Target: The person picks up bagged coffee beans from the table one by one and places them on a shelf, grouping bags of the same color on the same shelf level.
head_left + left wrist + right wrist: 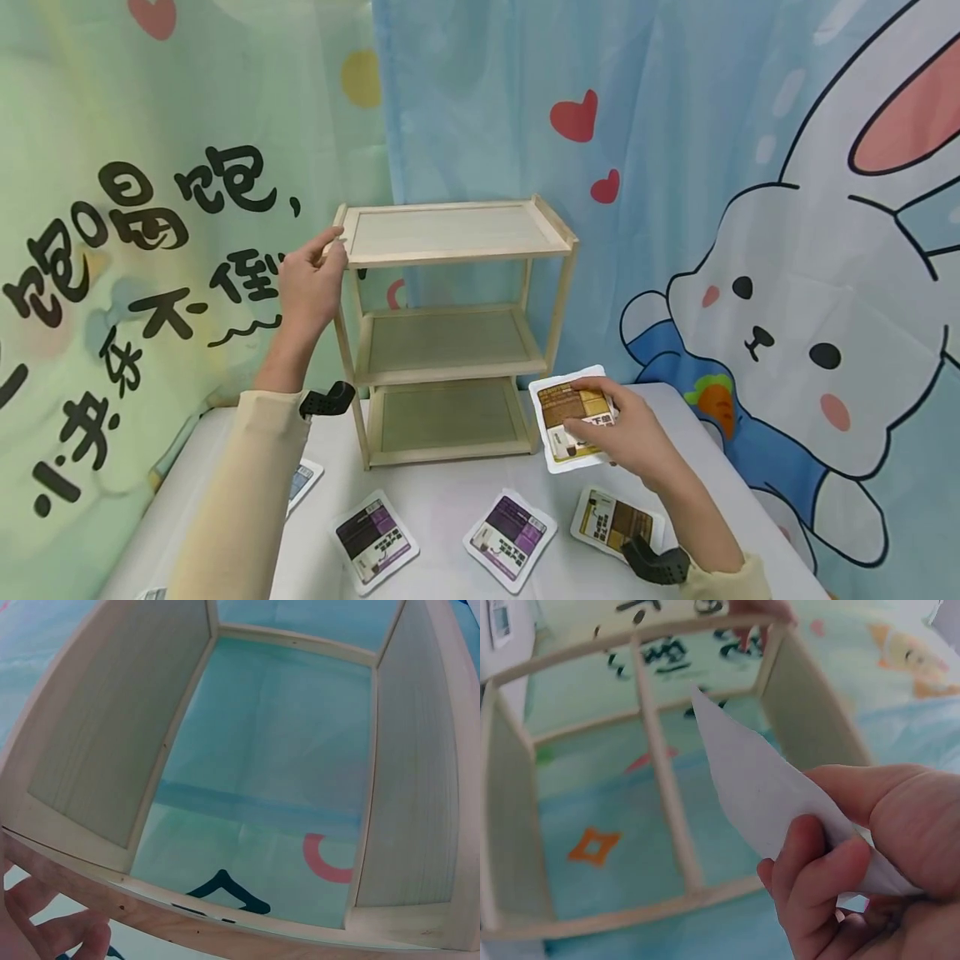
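Observation:
A three-tier wooden shelf rack (450, 233) stands on the white table (442, 483). My left hand (311, 279) grips its top left corner; in the left wrist view, curled fingers (71, 930) show beside the rack's wooden edge. In my right hand (637, 437) is a flat white packet (557, 408) with a brown and yellow label, pinched between thumb and fingers. It is held up close to the rack's lower right side, label facing the head camera. The right wrist view shows the packet's plain white back (754, 780), with the rack behind it.
On the table before the rack lie two packets with purple labels, one at left (377, 542) and one at centre (512, 540). Right of them is a brown-labelled packet (611, 518). A blue-labelled packet (302, 479) lies partly behind the left sleeve. Printed cloth (480, 100) hangs behind.

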Action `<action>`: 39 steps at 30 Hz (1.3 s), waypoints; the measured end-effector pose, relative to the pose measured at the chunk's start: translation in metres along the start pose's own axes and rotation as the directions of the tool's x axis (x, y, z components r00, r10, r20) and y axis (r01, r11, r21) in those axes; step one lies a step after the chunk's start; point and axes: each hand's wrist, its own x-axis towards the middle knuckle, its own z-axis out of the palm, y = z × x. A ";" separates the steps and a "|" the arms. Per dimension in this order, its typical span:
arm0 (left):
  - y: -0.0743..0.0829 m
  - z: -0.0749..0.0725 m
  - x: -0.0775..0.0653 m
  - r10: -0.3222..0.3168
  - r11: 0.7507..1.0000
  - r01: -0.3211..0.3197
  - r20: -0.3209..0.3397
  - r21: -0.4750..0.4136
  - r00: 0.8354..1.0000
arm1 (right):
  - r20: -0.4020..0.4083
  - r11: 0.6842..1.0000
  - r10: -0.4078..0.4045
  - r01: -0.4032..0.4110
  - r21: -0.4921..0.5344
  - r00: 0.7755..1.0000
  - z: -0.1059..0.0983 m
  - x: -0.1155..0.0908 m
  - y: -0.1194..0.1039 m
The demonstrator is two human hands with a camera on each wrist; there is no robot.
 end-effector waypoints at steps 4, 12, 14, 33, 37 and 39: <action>0.002 0.000 0.002 0.002 1.000 -0.002 -0.008 0.000 1.000 | 0.032 0.997 -0.065 0.064 0.038 0.997 0.000 -0.006 -0.024; 0.005 0.001 0.006 0.019 1.000 -0.019 -0.016 -0.002 1.000 | 0.083 0.982 -0.175 0.168 0.088 0.981 0.001 -0.013 -0.071; 0.007 0.001 0.006 0.023 1.000 -0.023 -0.017 -0.002 1.000 | 0.089 0.977 -0.202 0.194 0.093 0.975 0.001 -0.012 -0.083; -0.001 0.004 0.000 0.012 0.998 -0.009 -0.045 0.056 0.999 | 0.072 0.950 -0.292 0.280 0.141 0.954 0.014 0.041 -0.173; -0.001 0.005 0.000 0.016 0.999 -0.014 -0.045 0.048 0.999 | 0.038 0.948 -0.299 0.292 0.128 0.954 0.016 0.059 -0.191; -0.001 0.005 0.001 0.016 0.999 -0.014 -0.043 0.041 0.999 | 0.026 0.947 -0.297 0.291 0.134 0.955 0.018 0.068 -0.198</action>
